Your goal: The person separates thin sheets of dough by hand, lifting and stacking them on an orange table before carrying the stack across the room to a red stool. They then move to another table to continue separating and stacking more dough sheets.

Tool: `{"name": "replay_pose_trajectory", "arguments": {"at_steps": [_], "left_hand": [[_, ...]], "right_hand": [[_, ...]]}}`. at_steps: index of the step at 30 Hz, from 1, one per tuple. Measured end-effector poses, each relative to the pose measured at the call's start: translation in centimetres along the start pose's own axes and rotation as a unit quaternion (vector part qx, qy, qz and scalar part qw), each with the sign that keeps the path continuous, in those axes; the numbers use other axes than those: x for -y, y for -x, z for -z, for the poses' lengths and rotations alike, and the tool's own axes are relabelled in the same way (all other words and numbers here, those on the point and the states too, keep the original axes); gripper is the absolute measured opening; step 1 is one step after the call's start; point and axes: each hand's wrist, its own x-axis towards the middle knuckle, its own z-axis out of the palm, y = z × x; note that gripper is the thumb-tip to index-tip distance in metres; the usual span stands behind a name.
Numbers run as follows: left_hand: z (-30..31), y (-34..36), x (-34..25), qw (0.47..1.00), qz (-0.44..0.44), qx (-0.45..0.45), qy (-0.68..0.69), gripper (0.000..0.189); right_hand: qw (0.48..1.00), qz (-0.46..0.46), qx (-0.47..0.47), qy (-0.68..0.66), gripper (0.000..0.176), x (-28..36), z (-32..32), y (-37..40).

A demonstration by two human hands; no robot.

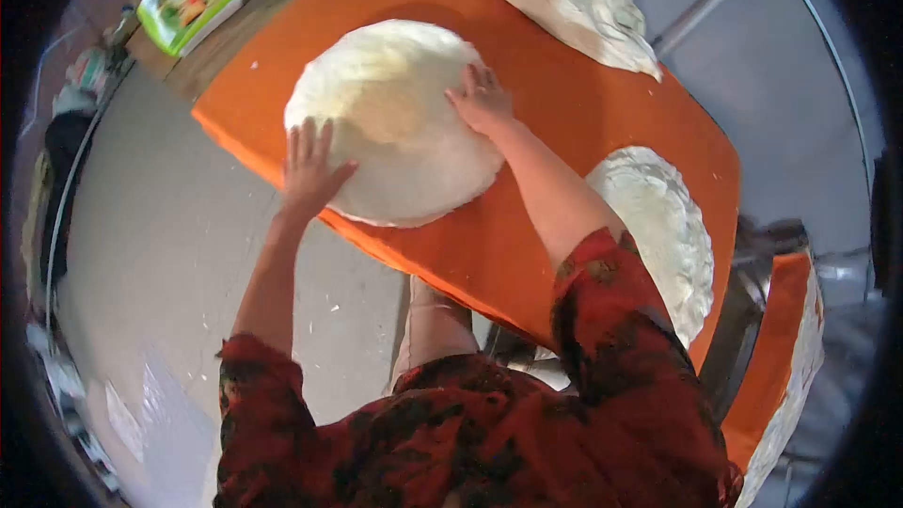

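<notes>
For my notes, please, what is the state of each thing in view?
Large white disc: spread out, yellowish in middle
Second white disc: uneven edge, partly hidden
Cream cloth: crumpled
Printed package: cannot tell if sealed
Left hand: open, at disc's edge
Right hand: open, on disc

On the orange surface, a white disc lies under spread hands: left hand at its 8 o'clock edge, right hand near 3. Beyond the disc: pack at 10, cloth at 2, rough white slab at 4.
</notes>
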Motion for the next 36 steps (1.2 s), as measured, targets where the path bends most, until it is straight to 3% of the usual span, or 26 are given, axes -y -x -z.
{"name": "replay_pose_trajectory", "arguments": {"at_steps": [3, 4, 7, 8, 10, 11, 12, 14, 16, 17, 18, 19, 20, 21, 22, 25, 26, 28, 30, 32, 36], "left_hand": [[3.7, -2.2, 1.1, 0.986, -0.014, 0.138, 0.097, 0.073], [6.1, -4.3, 0.7, 0.971, 0.062, 0.214, 0.090, 0.069], [4.3, -8.1, 1.8, 0.998, -0.029, -0.056, -0.028, 0.068], [3.0, -9.5, 2.5, 0.997, -0.048, -0.057, -0.015, 0.065], [2.0, -10.5, 2.6, 0.987, -0.043, 0.071, 0.141, 0.065], [-3.7, -12.1, 6.1, 0.976, -0.089, 0.119, 0.160, 0.063], [-3.9, -12.0, 5.5, 0.984, -0.111, 0.118, 0.070, 0.059], [-3.9, -11.4, 4.2, 0.976, -0.157, 0.106, -0.112, 0.051], [-8.1, -13.2, 8.7, 0.980, -0.191, 0.000, -0.061, 0.046], [-9.0, -13.3, 9.4, 0.982, -0.185, -0.038, -0.022, 0.045], [-6.1, -13.3, 7.4, 0.989, -0.134, -0.047, 0.035, 0.044], [-3.0, -13.3, 5.2, 0.990, -0.084, -0.062, 0.095, 0.043], [0.0, -10.7, 0.4, 0.978, -0.054, -0.066, 0.189, 0.040], [3.0, -8.2, -4.3, 0.955, -0.026, -0.075, 0.287, 0.037], [6.0, -5.6, -9.1, 0.921, -0.001, -0.091, 0.378, 0.034], [0.8, 3.9, -19.5, 0.754, 0.008, 0.205, 0.624, 0.029], [1.0, 7.8, -24.8, 0.704, 0.033, 0.301, 0.642, 0.028], [0.0, 12.5, -31.1, 0.670, 0.072, 0.349, 0.652, 0.033], [-1.7, 14.9, -33.1, 0.689, 0.088, 0.298, 0.655, 0.036], [-1.7, 15.0, -34.5, 0.667, 0.151, 0.277, 0.675, 0.037], [-1.6, 15.2, -36.2, 0.605, 0.190, 0.390, 0.668, 0.039]], "right_hand": [[0.999, -0.013, 0.039, -0.019, 0.072, 0.0, 0.9, 0.3], [0.999, -0.011, 0.041, -0.024, 0.071, 0.0, 1.3, 0.4], [0.999, 0.030, 0.000, -0.041, 0.072, 0.6, 3.0, 0.2], [0.998, 0.033, -0.023, -0.047, 0.073, 0.0, 3.7, 1.1], [0.977, 0.101, -0.149, -0.116, 0.072, 0.1, 4.3, 4.1], [0.938, 0.130, -0.321, -0.027, 0.066, 0.2, 2.0, 6.4], [0.918, 0.127, -0.337, -0.167, 0.060, 0.7, 1.6, 9.5], [0.912, 0.191, -0.350, -0.092, 0.055, 1.7, 1.7, 19.2], [0.946, 0.217, -0.201, -0.134, 0.053, -0.4, 2.8, 29.1], [0.946, 0.204, -0.219, -0.127, 0.049, -3.5, 0.6, 32.1], [0.943, 0.196, -0.238, -0.122, 0.045, -6.6, -1.5, 35.0], [0.996, 0.030, -0.078, -0.037, 0.040, -9.2, 0.5, 37.3], [0.968, 0.027, -0.236, -0.083, 0.039, -12.3, 0.9, 39.7], [0.949, -0.056, -0.280, -0.135, 0.038, -14.5, 1.7, 41.7], [0.954, -0.081, -0.260, -0.128, 0.040, -15.6, 3.3, 43.0], [0.975, -0.081, -0.187, -0.090, 0.053, -16.6, 4.3, 43.7], [0.981, -0.072, -0.163, -0.076, 0.059, -16.8, 3.9, 43.8], [0.993, -0.051, -0.095, -0.041, 0.063, -17.8, 2.6, 44.2], [0.997, -0.042, -0.058, -0.021, 0.067, -18.0, 1.7, 45.7], [0.997, -0.027, -0.071, -0.006, 0.070, -18.4, 1.6, 45.7], [0.993, -0.016, -0.104, -0.044, 0.065, -19.5, 0.5, 46.0]]}}
